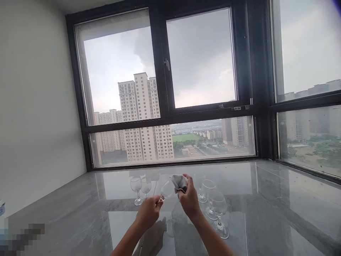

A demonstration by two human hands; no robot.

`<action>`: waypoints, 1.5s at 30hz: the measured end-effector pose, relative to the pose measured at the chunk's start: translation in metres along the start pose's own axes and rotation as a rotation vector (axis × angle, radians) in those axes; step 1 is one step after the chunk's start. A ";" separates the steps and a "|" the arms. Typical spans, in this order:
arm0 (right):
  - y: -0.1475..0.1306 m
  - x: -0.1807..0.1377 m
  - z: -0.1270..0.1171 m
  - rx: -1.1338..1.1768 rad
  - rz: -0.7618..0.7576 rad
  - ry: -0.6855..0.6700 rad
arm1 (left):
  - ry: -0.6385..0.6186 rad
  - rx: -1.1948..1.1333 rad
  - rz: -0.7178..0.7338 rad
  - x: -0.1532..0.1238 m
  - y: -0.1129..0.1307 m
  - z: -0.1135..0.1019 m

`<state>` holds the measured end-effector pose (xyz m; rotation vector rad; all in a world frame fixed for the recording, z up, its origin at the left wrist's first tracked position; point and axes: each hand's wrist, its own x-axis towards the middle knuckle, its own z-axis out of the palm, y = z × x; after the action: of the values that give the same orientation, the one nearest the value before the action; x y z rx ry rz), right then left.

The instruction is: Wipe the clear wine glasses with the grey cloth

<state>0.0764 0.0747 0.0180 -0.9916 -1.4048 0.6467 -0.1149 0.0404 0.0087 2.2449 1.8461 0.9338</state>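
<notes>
My left hand [149, 210] is closed around the stem end of a clear wine glass [166, 189], which is tilted with its bowl toward the right. A grey cloth [178, 182] is gripped in my right hand [189, 199], right beside the rim of that glass. Whether the cloth touches the rim I cannot tell. Left of my hands, a stemmed glass [136, 185] stands upright with a second glass [146, 185] close to it. On the right, several more stand upright, the nearest glass [217, 202] just past my right forearm.
The glasses stand on a glossy grey tiled surface [87, 213] that mirrors the window. Behind it rises a dark-framed window [210, 115] with a handle [167, 64]. A pale wall [39, 106] bounds the left side. A blurred patch covers the lower left corner.
</notes>
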 end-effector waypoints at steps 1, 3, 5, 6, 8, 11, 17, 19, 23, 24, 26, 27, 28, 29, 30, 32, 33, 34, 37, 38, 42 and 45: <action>0.002 -0.001 -0.001 -0.057 -0.011 -0.002 | -0.005 0.016 0.018 -0.001 0.000 -0.003; 0.007 -0.002 -0.002 -0.163 -0.036 -0.022 | 0.015 0.055 0.041 -0.001 0.000 -0.008; 0.012 -0.005 -0.002 -0.251 -0.060 -0.062 | 0.066 0.071 0.043 -0.001 -0.003 -0.011; 0.014 -0.007 -0.002 -0.287 -0.071 -0.089 | 0.094 0.072 0.041 0.000 -0.004 -0.012; 0.016 -0.010 -0.001 -0.340 -0.089 -0.141 | 0.123 0.089 0.034 0.001 -0.008 -0.013; 0.018 -0.012 0.001 -0.362 -0.118 -0.197 | 0.081 0.165 0.035 0.000 -0.011 -0.015; 0.024 -0.010 0.006 -0.218 -0.115 -0.234 | -0.022 0.226 0.060 -0.003 -0.009 -0.018; 0.024 -0.009 0.007 -0.150 -0.105 -0.228 | -0.039 0.216 0.037 -0.003 -0.009 -0.018; 0.025 -0.006 0.007 -0.044 -0.107 -0.213 | -0.065 0.159 0.066 -0.002 -0.013 -0.015; 0.026 -0.005 0.007 -0.025 -0.105 -0.202 | -0.065 0.139 0.077 -0.002 -0.014 -0.014; 0.028 -0.003 0.007 0.001 -0.091 -0.161 | -0.064 0.099 0.092 -0.002 -0.015 -0.013; 0.030 -0.002 0.007 0.010 -0.078 -0.136 | -0.066 0.078 0.098 -0.002 -0.015 -0.012; 0.031 -0.001 0.007 0.016 -0.064 -0.113 | -0.072 0.057 0.106 -0.002 -0.014 -0.012; 0.032 0.000 0.007 0.019 -0.052 -0.095 | -0.076 0.037 0.114 -0.003 -0.013 -0.012; 0.033 0.000 0.007 0.020 -0.043 -0.082 | -0.077 0.019 0.118 -0.003 -0.011 -0.012; 0.033 0.000 0.007 0.023 -0.037 -0.068 | -0.063 -0.004 0.120 -0.003 -0.008 -0.012; 0.033 -0.001 0.007 0.027 -0.036 -0.065 | -0.052 -0.011 0.117 -0.003 -0.007 -0.012; 0.032 -0.001 0.007 0.033 -0.035 -0.064 | -0.041 -0.013 0.115 -0.003 -0.006 -0.011; 0.030 -0.004 0.009 0.062 -0.032 -0.068 | -0.019 0.004 0.111 -0.004 -0.007 -0.010; 0.030 -0.005 0.010 0.074 -0.032 -0.074 | -0.012 0.014 0.106 -0.004 -0.007 -0.010; 0.026 -0.008 0.011 0.143 -0.021 -0.119 | -0.006 0.039 0.091 -0.004 -0.010 -0.010; 0.021 -0.007 0.009 0.194 -0.007 -0.141 | -0.060 0.001 0.110 -0.004 -0.010 -0.010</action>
<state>0.0706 0.0803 -0.0045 -0.8002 -1.4368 0.8446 -0.1291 0.0369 0.0107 2.3687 1.7149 0.8699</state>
